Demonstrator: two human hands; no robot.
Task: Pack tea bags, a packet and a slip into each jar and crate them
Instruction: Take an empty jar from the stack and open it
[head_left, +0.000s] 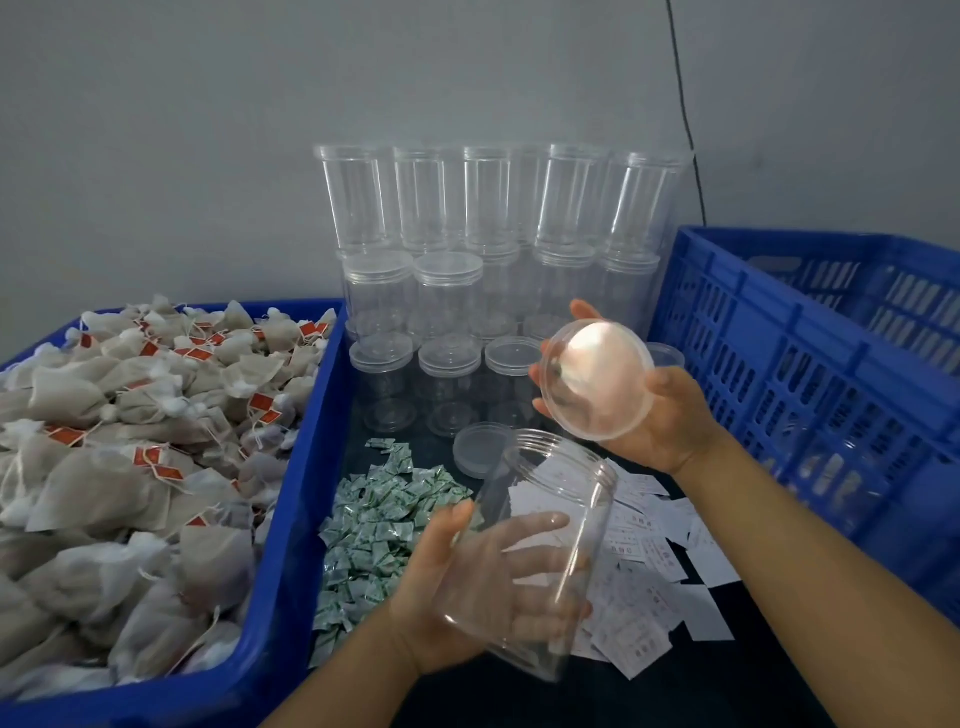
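Left hand (467, 597) wraps empty clear jar (545, 561), tilted above packets (374, 525) and slips (649, 551); right hand (660, 415) pinches lid (592, 379) by rim. Jar likely light, stiff, slick: hold mid-body, avoid squeezing

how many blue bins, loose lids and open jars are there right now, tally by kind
blue bins: 2, the tea bag tub on the left and the slotted crate on the right
loose lids: 2, one held in the right hand, one lying on the table
open jars: 1, held in the left hand
total: 5
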